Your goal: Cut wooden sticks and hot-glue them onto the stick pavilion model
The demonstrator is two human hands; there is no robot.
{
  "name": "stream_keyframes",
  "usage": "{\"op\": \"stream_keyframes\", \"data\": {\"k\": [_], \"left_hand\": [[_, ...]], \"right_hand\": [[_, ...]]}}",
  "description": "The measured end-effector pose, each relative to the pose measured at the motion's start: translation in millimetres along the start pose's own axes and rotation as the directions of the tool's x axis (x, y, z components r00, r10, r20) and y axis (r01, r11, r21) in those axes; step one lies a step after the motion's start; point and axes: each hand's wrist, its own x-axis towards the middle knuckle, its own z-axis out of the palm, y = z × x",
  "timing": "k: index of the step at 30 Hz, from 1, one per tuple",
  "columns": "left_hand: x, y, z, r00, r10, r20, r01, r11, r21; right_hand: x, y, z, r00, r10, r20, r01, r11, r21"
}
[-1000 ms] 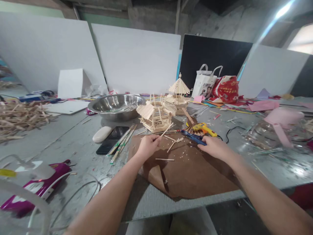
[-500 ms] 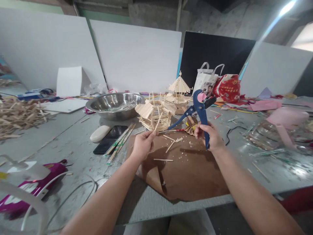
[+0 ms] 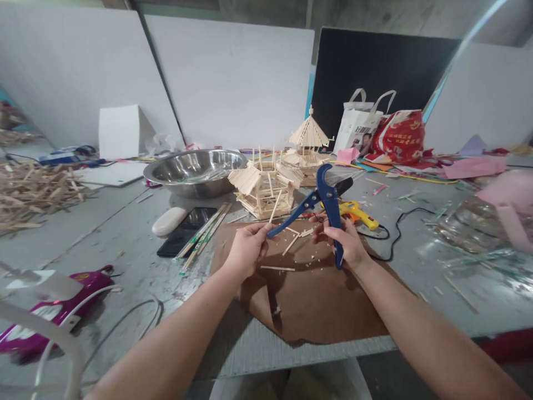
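My left hand [image 3: 250, 248] pinches a thin wooden stick [image 3: 275, 208] that points up and slightly right. In my right hand [image 3: 347, 243] is a blue pipe cutter [image 3: 330, 194], its handles spread apart and the tip of one handle close by my left fingers. Whether that tip touches them I cannot tell. Below both hands lies a brown sheet [image 3: 325, 308] with short cut sticks [image 3: 291, 244] and small crumbs on it. Just beyond stands a roofless hexagonal stick model [image 3: 266, 191], and behind it a pointed-roof stick pavilion [image 3: 308, 139].
A steel basin [image 3: 195, 172], a phone [image 3: 183, 236], a white mouse-shaped object [image 3: 169, 221] and wrapped chopsticks [image 3: 204, 239] are on the left. A yellow glue gun [image 3: 358, 214] with a black cord lies right. Further out are a stick pile [image 3: 37, 194] and a clear container [image 3: 462, 225].
My right hand has brought the pipe cutter left and lower, closer to my left hand. The yellow glue gun shows more clearly now. The left hand keeps its stick.
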Motion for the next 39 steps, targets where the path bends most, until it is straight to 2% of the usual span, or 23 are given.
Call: {"op": "stream_keyframes", "data": {"k": [3, 10, 13, 20, 23, 25, 27, 29, 31, 33, 36, 39], "left_hand": [[0.1, 0.9, -0.1, 1.000, 0.008, -0.013, -0.008, 1.000, 0.001], [-1.5, -2.7, 6.2, 1.000, 0.004, 0.027, -0.006, 0.998, 0.061], [-3.2, -5.0, 8.2, 0.998, 0.038, 0.058, -0.045, 0.990, 0.137], [-13.6, -4.1, 16.0, 0.967, 0.145, 0.209, -0.221, 0.887, 0.406], [-9.9, -3.5, 11.4, 0.975, 0.164, 0.151, -0.215, 0.871, 0.441], [-5.3, -3.1, 4.9, 0.978, 0.189, 0.086, -0.207, 0.884, 0.419], [-2.1, -1.8, -1.4, 0.972, 0.233, 0.039, -0.230, 0.897, 0.377], [-1.4, 0.5, -5.4, 0.961, 0.276, 0.019, -0.265, 0.899, 0.348], [-2.6, 3.1, -6.8, 0.951, 0.309, 0.013, -0.296, 0.897, 0.328], [-3.9, 4.8, -6.6, 0.942, 0.334, 0.009, -0.320, 0.894, 0.313], [-4.2, 5.2, -5.6, 0.937, 0.349, 0.010, -0.337, 0.898, 0.283], [-4.0, 3.7, -4.0, 0.947, 0.320, 0.039, -0.318, 0.908, 0.272]], "right_hand": [[-4.6, 0.7, 5.0, 0.999, -0.014, 0.028, 0.017, 0.997, -0.081], [-9.7, -5.9, 8.5, 0.973, 0.053, 0.226, -0.095, 0.979, 0.179], [-11.2, -8.4, 9.2, 0.962, 0.065, 0.265, -0.109, 0.982, 0.156], [-18.1, -14.0, 20.7, 0.981, 0.122, 0.153, -0.105, 0.988, -0.113], [-17.3, -17.9, 18.9, 0.991, 0.097, 0.090, -0.084, 0.986, -0.141], [-14.2, -19.2, 13.3, 0.999, 0.045, 0.003, -0.043, 0.976, -0.212], [-9.7, -18.5, 6.3, 0.993, -0.034, -0.114, -0.016, 0.911, -0.412], [-5.1, -15.2, 0.4, 0.978, -0.132, -0.164, -0.012, 0.741, -0.671], [-1.7, -9.8, -3.0, 0.979, -0.170, -0.108, 0.001, 0.541, -0.841], [-0.2, -4.0, -4.4, 0.993, -0.121, -0.016, 0.035, 0.404, -0.914], [-1.2, 2.0, -4.4, 0.995, -0.049, 0.092, 0.103, 0.304, -0.947], [-3.9, 2.9, -3.4, 0.984, -0.040, 0.173, 0.178, 0.263, -0.948]]}}
